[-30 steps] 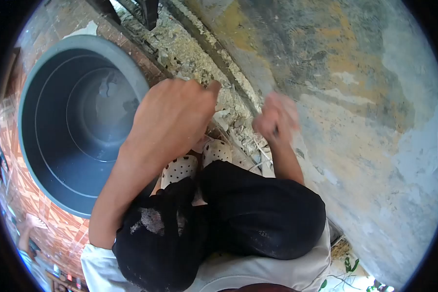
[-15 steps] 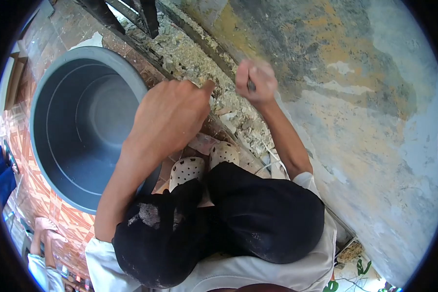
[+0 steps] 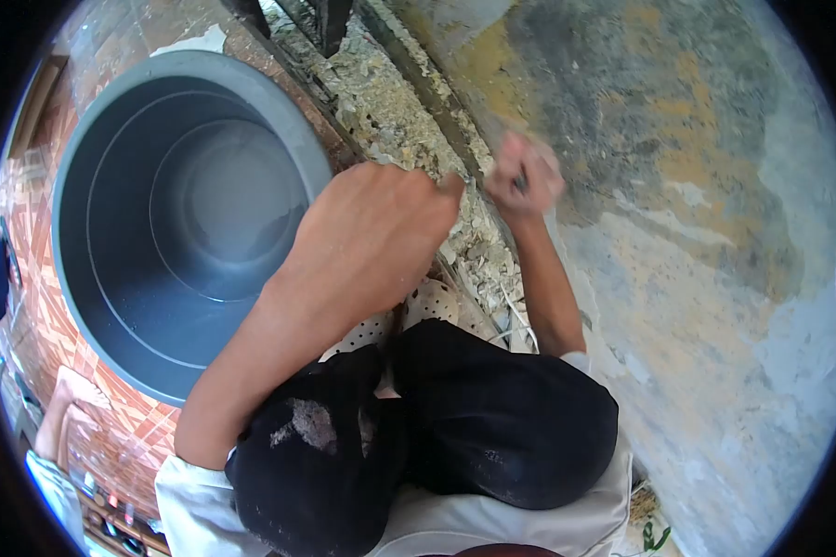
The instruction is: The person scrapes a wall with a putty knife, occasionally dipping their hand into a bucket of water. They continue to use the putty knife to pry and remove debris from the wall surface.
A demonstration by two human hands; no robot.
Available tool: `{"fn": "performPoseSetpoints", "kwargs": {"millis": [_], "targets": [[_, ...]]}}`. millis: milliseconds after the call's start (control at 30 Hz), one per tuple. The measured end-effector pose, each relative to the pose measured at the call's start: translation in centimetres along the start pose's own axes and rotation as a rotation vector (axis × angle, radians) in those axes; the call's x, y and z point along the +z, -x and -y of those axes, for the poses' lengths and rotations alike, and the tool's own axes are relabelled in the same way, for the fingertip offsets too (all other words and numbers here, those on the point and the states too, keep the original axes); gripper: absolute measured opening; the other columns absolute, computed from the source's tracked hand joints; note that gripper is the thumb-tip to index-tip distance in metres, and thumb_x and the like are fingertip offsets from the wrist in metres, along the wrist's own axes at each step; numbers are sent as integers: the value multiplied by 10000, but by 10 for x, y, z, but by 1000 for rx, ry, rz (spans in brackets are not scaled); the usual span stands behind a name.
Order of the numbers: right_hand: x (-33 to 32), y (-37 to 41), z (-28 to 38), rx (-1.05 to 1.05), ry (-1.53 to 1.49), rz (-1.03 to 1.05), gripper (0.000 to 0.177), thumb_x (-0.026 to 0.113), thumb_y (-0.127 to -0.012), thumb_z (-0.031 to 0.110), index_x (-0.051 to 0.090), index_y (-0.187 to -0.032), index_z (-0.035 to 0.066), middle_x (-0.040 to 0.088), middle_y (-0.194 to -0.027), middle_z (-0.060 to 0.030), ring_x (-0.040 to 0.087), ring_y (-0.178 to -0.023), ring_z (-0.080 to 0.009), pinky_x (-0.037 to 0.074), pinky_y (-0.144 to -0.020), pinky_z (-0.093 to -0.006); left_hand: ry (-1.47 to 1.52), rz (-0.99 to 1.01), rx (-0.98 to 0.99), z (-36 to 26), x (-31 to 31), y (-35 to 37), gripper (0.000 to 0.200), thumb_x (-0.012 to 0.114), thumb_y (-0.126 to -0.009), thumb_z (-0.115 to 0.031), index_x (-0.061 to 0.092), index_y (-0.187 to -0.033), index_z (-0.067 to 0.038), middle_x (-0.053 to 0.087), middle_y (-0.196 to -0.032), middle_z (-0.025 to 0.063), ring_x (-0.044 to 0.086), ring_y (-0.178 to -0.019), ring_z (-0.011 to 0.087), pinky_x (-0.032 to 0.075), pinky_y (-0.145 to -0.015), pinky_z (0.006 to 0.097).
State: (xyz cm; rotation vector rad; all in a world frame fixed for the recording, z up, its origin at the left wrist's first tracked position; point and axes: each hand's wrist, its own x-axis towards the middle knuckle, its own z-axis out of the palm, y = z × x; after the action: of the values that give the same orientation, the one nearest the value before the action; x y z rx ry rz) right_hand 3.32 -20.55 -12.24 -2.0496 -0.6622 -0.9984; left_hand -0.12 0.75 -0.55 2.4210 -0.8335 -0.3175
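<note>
Head view, single entry.

- Left hand [image 3: 376, 232]: back turned to the camera, fingers curled downward over the rubble [image 3: 390, 121]. Its hold cannot be told, since the palm and fingertips are hidden.
- Right hand [image 3: 525, 178]: a closed fist, blurred, clenched round a thin dark tool [image 3: 520, 183]. The fist sits against the foot of the wall [image 3: 697, 232], just beside the left hand's fingertips.
- Dark tool: only a short stub shows between the fingers, above the rubble strip.
- Wall: mottled grey and ochre, with the paint worn.
- Rubble: pale chips and flakes lie in a band along the wall's base.
- Grey tub [image 3: 102, 251]: round, standing on the red tiled floor [image 3: 111, 408], left of the left forearm.
- White perforated shoes [image 3: 424, 299]: partly hidden under the black-trousered knees [image 3: 502, 418].
- Another person's limb [image 3: 60, 413]: at the lower left edge.
</note>
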Motion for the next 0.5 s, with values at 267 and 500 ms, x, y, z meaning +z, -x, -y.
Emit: {"fn": "performPoseSetpoints", "kwargs": {"millis": [267,500], "targets": [[-5,9,7,-9,-153,-39,162,576,-847,16,515,-697,10,548,-596,-93,569,-525,-227,533,-578,-341,10,-17,12,2,-1,3,170,553,-786,-106,586,-908,7,562,-554,144,612,-580,335,469,-554,433],[11,20,-4,-105,-140,200,151,615,-836,-14,492,-754,11,524,-634,-93,518,-522,-247,466,-496,-365,17,23,10,2,1,1,189,560,-782,-110,580,-919,18,557,-548,139,613,-571,331,469,-546,424]]}}
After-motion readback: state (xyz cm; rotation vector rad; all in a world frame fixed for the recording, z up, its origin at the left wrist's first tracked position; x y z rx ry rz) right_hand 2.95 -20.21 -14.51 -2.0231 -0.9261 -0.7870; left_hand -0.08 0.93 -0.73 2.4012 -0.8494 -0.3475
